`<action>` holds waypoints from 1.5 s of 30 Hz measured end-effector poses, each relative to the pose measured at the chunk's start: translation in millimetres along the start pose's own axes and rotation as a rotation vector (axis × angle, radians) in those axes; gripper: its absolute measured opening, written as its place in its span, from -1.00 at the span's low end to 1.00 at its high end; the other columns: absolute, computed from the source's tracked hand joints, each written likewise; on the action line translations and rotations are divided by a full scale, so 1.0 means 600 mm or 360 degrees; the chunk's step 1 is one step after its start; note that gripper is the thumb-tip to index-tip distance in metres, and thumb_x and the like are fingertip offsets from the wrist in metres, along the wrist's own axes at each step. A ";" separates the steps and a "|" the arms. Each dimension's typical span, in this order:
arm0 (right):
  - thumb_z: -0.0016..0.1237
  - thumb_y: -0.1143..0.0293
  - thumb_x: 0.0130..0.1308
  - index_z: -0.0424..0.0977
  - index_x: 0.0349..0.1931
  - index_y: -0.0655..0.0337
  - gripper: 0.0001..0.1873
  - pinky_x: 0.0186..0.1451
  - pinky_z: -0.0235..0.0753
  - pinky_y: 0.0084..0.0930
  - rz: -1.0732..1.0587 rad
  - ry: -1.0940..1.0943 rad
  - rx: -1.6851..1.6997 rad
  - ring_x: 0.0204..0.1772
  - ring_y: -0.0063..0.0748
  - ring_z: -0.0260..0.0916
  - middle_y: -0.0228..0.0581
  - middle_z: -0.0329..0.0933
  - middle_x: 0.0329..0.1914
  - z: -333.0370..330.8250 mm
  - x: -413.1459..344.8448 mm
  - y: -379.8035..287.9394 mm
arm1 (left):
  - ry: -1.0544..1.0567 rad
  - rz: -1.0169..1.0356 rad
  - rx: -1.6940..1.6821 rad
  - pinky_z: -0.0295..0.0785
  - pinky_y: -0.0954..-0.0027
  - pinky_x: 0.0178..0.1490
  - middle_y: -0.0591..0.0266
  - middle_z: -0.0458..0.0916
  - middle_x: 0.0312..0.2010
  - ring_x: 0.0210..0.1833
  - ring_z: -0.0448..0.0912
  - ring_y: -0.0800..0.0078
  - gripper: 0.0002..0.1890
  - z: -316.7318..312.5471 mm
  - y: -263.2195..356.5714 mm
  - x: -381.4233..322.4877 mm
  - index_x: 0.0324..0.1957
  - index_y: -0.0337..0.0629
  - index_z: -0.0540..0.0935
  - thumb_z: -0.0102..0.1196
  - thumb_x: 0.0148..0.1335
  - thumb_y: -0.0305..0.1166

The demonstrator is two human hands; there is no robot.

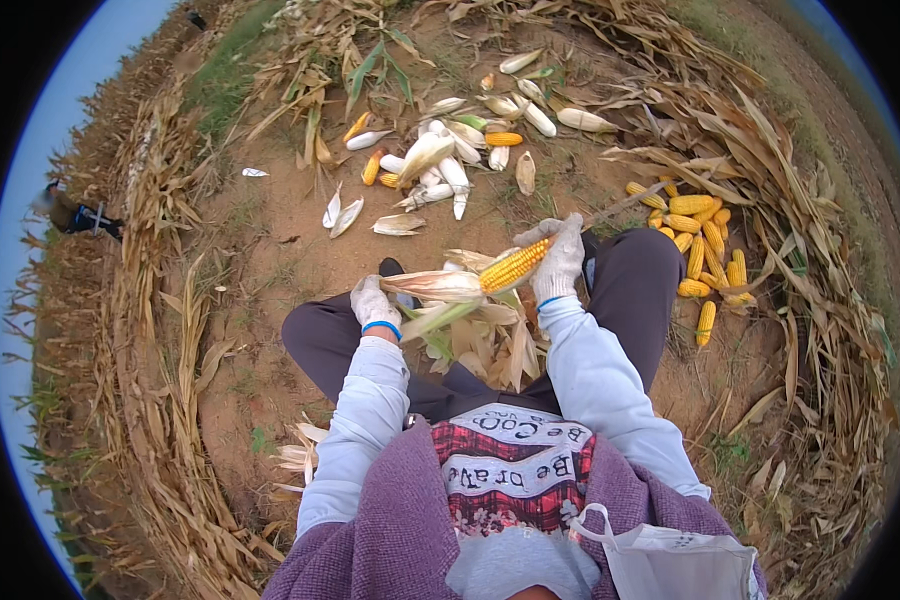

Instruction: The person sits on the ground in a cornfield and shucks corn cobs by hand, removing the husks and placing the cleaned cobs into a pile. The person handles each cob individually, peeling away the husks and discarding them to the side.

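Observation:
Between my gloved hands is a corn cob (516, 265), its yellow kernels bare at the right end. My right hand (560, 257) grips that bare end. The pale husk (439, 285) is peeled back toward the left, and my left hand (375, 304) holds its gathered tip. Loose husk leaves (487, 341) lie on the ground between my legs, under the cob. In front of me is a heap of ears still in white husks (435, 161), with a few bare yellow cobs among them. A pile of husked yellow cobs (694, 232) lies beyond my right knee.
Dry corn stalks (817, 247) lie in a band along the right, and more stalks (146, 360) run down the left. Loose husks (300, 454) rest by my left elbow. A white bag (675, 559) hangs at my chest. Another person (79, 217) is far off at the left.

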State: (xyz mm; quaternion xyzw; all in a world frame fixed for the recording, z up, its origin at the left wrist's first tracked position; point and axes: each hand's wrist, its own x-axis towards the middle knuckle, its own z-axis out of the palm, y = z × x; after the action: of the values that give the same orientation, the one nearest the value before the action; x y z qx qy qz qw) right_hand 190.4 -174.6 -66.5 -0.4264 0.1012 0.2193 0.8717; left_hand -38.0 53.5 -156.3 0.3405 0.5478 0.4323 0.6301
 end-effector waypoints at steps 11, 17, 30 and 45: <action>-0.36 -0.18 0.54 0.46 -0.31 0.31 -0.35 -0.38 0.53 -0.41 -0.0016 -0.0733 -0.0674 -0.45 -0.33 0.48 -0.21 0.49 -0.48 0.018 -0.055 0.061 | -0.1744 0.0460 0.2052 0.38 0.17 0.33 -0.27 0.50 0.19 0.25 0.50 -0.09 -0.09 0.128 0.136 -0.320 0.44 -0.07 0.22 0.31 0.07 -0.04; -0.35 -0.13 0.56 0.48 -0.18 0.30 -0.40 -0.18 0.57 -0.31 0.0169 -0.0816 -0.0263 -0.27 -0.26 0.53 -0.10 0.57 -0.31 0.062 -0.089 0.051 | -0.1403 0.0293 0.1995 0.39 0.15 0.31 -0.35 0.52 0.14 0.22 0.52 -0.12 0.06 0.101 0.105 -0.300 0.50 -0.12 0.03 0.26 0.07 0.09; -0.25 -0.07 0.55 0.32 -0.43 0.06 -0.54 -0.48 0.24 -0.45 0.0479 0.0048 0.0431 -0.57 -0.49 0.12 -0.48 0.18 -0.60 0.054 -0.050 0.077 | -0.1493 0.0333 0.1197 0.29 0.21 0.38 -0.24 0.48 0.23 0.30 0.47 -0.01 0.09 0.085 0.114 -0.313 0.51 -0.21 0.02 0.28 0.10 0.12; -0.28 -0.31 0.45 0.23 -0.58 -0.09 -0.42 -0.68 0.06 -0.48 0.0612 -0.0189 0.0320 -0.73 -0.53 -0.05 -0.59 -0.04 -0.77 0.036 -0.054 0.059 | -0.0263 0.0136 -0.0256 0.51 0.19 0.00 0.07 0.60 -0.11 -0.11 0.60 0.20 -0.48 0.035 0.018 -0.124 0.10 -0.33 0.48 0.13 0.38 -0.04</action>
State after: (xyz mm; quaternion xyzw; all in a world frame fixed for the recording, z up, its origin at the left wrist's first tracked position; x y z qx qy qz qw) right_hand 145.2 -148.3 -66.2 -0.2964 0.1503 0.3950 0.8565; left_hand -20.9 -9.5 -113.7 0.3464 0.4424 0.4718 0.6795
